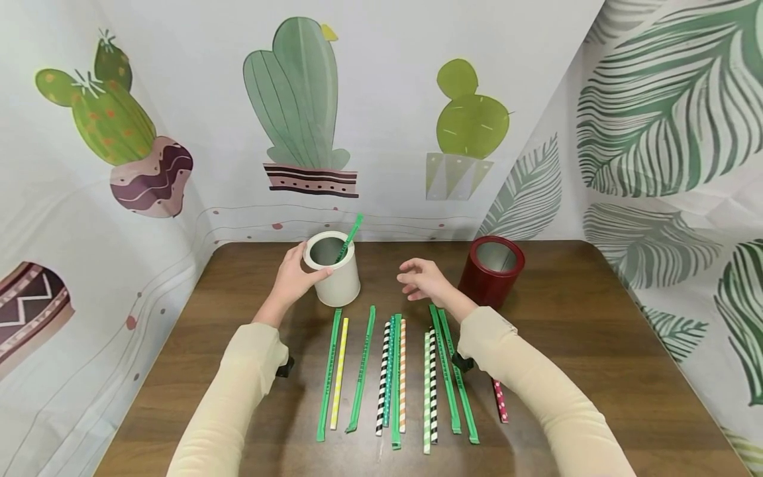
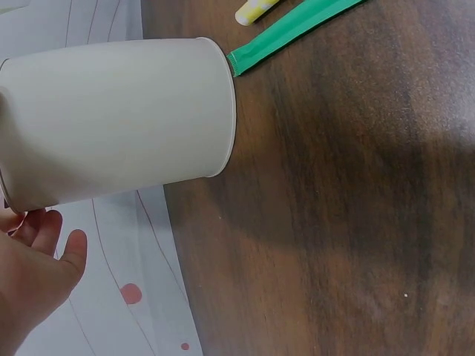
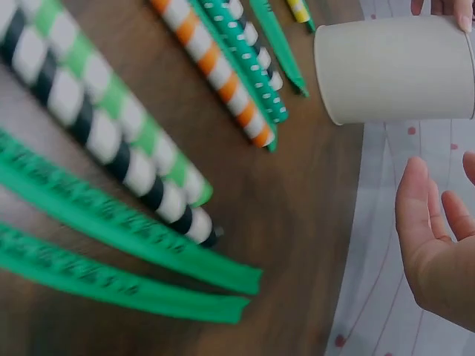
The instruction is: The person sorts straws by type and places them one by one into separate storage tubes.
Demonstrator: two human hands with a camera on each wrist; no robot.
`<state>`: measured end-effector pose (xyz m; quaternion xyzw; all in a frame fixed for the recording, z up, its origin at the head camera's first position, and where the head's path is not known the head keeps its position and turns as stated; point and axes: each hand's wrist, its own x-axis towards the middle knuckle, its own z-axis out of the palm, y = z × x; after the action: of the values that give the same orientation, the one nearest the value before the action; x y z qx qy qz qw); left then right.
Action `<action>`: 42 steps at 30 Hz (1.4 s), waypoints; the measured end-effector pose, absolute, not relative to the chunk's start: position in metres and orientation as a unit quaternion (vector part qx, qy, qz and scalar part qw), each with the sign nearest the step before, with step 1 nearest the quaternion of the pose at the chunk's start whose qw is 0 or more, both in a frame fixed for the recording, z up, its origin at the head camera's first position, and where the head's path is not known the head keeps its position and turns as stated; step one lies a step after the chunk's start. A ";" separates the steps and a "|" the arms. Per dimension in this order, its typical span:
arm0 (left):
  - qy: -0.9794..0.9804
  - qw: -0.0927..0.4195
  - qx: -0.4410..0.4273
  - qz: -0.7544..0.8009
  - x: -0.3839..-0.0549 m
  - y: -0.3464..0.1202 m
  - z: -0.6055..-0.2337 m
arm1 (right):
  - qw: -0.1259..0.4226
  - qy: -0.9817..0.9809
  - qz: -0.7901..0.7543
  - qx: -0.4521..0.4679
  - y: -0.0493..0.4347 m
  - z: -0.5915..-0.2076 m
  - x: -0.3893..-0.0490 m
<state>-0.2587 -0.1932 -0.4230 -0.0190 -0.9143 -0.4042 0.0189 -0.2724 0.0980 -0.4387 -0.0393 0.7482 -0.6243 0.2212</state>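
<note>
My left hand holds the rim of a white can, thumb at the front and fingers along its left side. The can stands upright on the table, and one green paper-wrapped straw leans in it, its top poking out past the rim. My right hand hovers between the white can and a dark red can, fingers loosely bent with nothing between them. In the right wrist view the right hand is apart from the white can.
Straws lie lengthwise on the brown table: several green wrapped ones, a yellow one, an orange-striped one, black-striped ones, a light green striped one. A red dotted straw shows partly beneath the right sleeve. A cactus-print cloth hangs behind.
</note>
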 end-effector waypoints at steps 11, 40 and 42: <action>-0.912 0.017 -0.018 -0.409 -0.258 -0.193 -0.423 | 0.213 0.757 -0.616 -0.041 0.135 -0.454 -0.250; -0.912 0.023 -0.023 -0.409 -0.258 -0.193 -0.424 | 0.190 0.836 -0.515 -0.017 0.177 -0.494 -0.218; -0.912 0.021 -0.023 -0.409 -0.258 -0.193 -0.424 | 0.184 0.846 -0.500 -0.014 0.176 -0.498 -0.217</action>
<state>-0.2583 -0.1932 -0.4237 -0.0229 -0.9120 -0.4091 0.0213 -0.2165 0.1762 -0.4978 -0.0138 0.8459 -0.5005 0.1838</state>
